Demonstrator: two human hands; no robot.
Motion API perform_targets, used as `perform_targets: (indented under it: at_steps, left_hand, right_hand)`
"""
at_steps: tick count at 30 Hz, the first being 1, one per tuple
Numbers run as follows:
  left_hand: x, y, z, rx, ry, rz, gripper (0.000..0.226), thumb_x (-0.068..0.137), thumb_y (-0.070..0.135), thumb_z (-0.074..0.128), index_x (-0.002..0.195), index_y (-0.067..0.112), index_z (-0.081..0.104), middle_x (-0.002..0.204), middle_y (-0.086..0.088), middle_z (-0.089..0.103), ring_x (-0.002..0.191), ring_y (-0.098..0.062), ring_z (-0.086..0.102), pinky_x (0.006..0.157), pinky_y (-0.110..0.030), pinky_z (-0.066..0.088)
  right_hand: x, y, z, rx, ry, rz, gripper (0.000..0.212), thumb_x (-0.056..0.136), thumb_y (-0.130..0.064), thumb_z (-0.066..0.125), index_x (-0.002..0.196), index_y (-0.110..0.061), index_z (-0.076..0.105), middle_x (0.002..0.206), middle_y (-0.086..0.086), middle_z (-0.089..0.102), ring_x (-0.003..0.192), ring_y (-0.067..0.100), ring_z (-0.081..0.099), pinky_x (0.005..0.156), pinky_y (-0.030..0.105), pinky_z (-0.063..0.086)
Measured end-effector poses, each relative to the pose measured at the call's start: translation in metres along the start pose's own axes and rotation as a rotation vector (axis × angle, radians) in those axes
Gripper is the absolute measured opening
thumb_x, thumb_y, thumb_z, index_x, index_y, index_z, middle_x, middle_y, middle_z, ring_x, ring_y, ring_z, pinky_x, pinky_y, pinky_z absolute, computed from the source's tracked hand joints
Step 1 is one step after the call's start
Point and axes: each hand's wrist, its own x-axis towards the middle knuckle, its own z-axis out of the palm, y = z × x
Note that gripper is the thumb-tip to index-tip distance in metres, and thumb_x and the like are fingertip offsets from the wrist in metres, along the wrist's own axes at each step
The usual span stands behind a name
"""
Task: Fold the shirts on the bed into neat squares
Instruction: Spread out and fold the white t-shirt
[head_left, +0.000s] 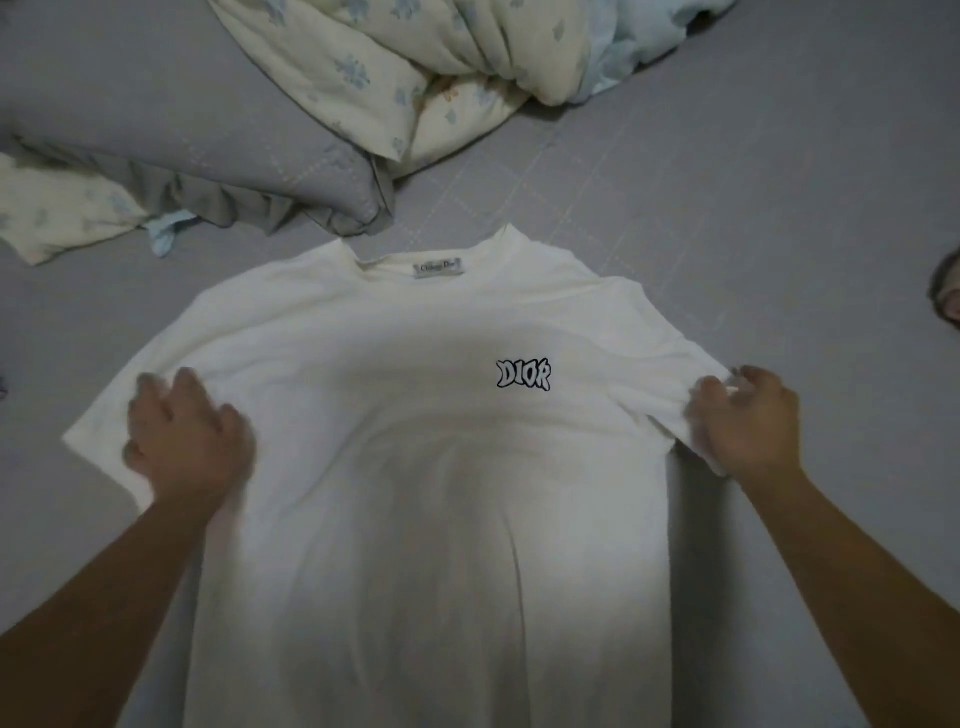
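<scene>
A white T-shirt lies face up on the grey bed sheet, collar away from me, with a small black-and-white logo on its chest. My left hand rests on the shirt's left sleeve with fingers bent down onto the cloth; it is blurred. My right hand grips the end of the right sleeve, with cloth bunched between fingers and thumb. Both sleeves are spread outward and the body of the shirt runs down toward me.
A grey pillow lies at the back left. A rumpled cream quilt with blue flowers is heaped behind the shirt. A dark object shows at the right edge.
</scene>
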Motion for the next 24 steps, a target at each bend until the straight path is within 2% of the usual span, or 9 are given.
perform_targets:
  at_steps: [2, 3, 7, 9, 13, 16, 20, 22, 24]
  left_hand:
    - [-0.018, 0.035, 0.007, 0.024, -0.121, 0.087, 0.061, 0.097, 0.04, 0.042, 0.15, 0.016, 0.025, 0.16, -0.018, 0.015, 0.145, -0.04, 0.017, 0.113, -0.061, 0.02]
    - [-0.021, 0.039, 0.015, 0.011, -0.118, 0.133, 0.062, 0.098, 0.041, 0.041, 0.152, 0.017, 0.022, 0.162, -0.016, 0.013, 0.147, -0.039, 0.015, 0.114, -0.06, 0.019]
    - [-0.032, 0.054, 0.035, 0.111, -0.227, 0.356, 0.065, 0.099, 0.052, 0.037, 0.156, 0.033, 0.011, 0.166, -0.005, 0.002, 0.151, -0.034, 0.003, 0.116, -0.061, 0.011]
    - [-0.036, 0.047, 0.043, 0.205, -0.292, 0.429, 0.064, 0.098, 0.059, 0.03, 0.155, 0.042, 0.005, 0.166, 0.001, -0.003, 0.151, -0.032, -0.003, 0.116, -0.061, 0.01]
    - [-0.031, 0.037, 0.039, 0.296, -0.323, 0.414, 0.064, 0.099, 0.057, 0.029, 0.155, 0.041, 0.003, 0.166, 0.002, -0.005, 0.151, -0.031, -0.004, 0.117, -0.06, 0.01]
    - [-0.047, 0.066, 0.033, 0.238, -0.31, 0.359, 0.068, 0.098, 0.037, 0.044, 0.157, 0.029, 0.013, 0.165, -0.008, 0.0, 0.15, -0.038, 0.001, 0.118, -0.058, 0.009]
    - [-0.094, 0.124, 0.035, 0.102, -0.287, 0.613, 0.073, 0.091, 0.025, 0.053, 0.156, 0.027, 0.02, 0.165, -0.01, 0.0, 0.152, -0.032, 0.003, 0.12, -0.051, 0.009]
    - [-0.118, 0.158, 0.045, 0.061, -0.31, 0.767, 0.073, 0.091, 0.026, 0.051, 0.156, 0.031, 0.019, 0.165, -0.008, -0.002, 0.152, -0.029, 0.0, 0.12, -0.049, 0.008]
    - [-0.135, 0.193, 0.056, 0.033, -0.329, 0.9, 0.071, 0.092, 0.031, 0.048, 0.156, 0.034, 0.016, 0.166, -0.006, -0.005, 0.152, -0.027, -0.003, 0.12, -0.049, 0.006]
  right_hand:
    - [-0.017, -0.007, 0.009, -0.042, -0.061, -0.065, 0.078, 0.08, -0.057, 0.062, 0.142, -0.014, 0.043, 0.141, 0.022, 0.043, 0.127, 0.041, 0.045, 0.107, 0.046, 0.037]
    - [-0.022, -0.011, 0.013, -0.059, -0.078, -0.101, 0.078, 0.08, -0.055, 0.067, 0.143, -0.016, 0.042, 0.141, 0.021, 0.041, 0.128, 0.041, 0.043, 0.107, 0.047, 0.037]
    - [-0.013, -0.02, 0.02, -0.19, -0.152, -0.309, 0.052, 0.085, -0.025, 0.068, 0.132, -0.007, 0.053, 0.124, 0.022, 0.053, 0.109, 0.041, 0.055, 0.09, 0.042, 0.046]
    - [-0.003, -0.018, 0.015, -0.209, -0.106, -0.373, 0.038, 0.087, -0.02, 0.063, 0.123, -0.006, 0.062, 0.113, 0.024, 0.059, 0.099, 0.041, 0.059, 0.083, 0.039, 0.046]
    - [0.018, -0.006, -0.006, -0.048, 0.161, -0.135, 0.029, 0.087, -0.016, 0.049, 0.105, -0.015, 0.071, 0.109, 0.023, 0.063, 0.092, 0.039, 0.062, 0.086, 0.042, 0.052]
    - [0.018, 0.0, -0.007, 0.016, 0.165, -0.104, 0.029, 0.087, -0.017, 0.057, 0.115, -0.014, 0.064, 0.119, 0.022, 0.058, 0.1, 0.038, 0.06, 0.094, 0.041, 0.049]
    - [0.01, 0.015, 0.002, 0.216, 0.104, 0.179, 0.059, 0.08, -0.044, 0.07, 0.127, -0.011, 0.055, 0.126, 0.016, 0.06, 0.112, 0.033, 0.06, 0.098, 0.04, 0.047]
    - [0.009, 0.021, 0.005, 0.238, 0.005, 0.194, 0.054, 0.08, -0.04, 0.072, 0.123, -0.01, 0.059, 0.119, 0.014, 0.065, 0.109, 0.032, 0.063, 0.095, 0.039, 0.049]
    - [0.011, 0.022, -0.001, 0.286, -0.035, 0.099, 0.03, 0.08, -0.031, 0.073, 0.106, -0.017, 0.066, 0.098, 0.002, 0.07, 0.096, 0.025, 0.067, 0.084, 0.034, 0.052]
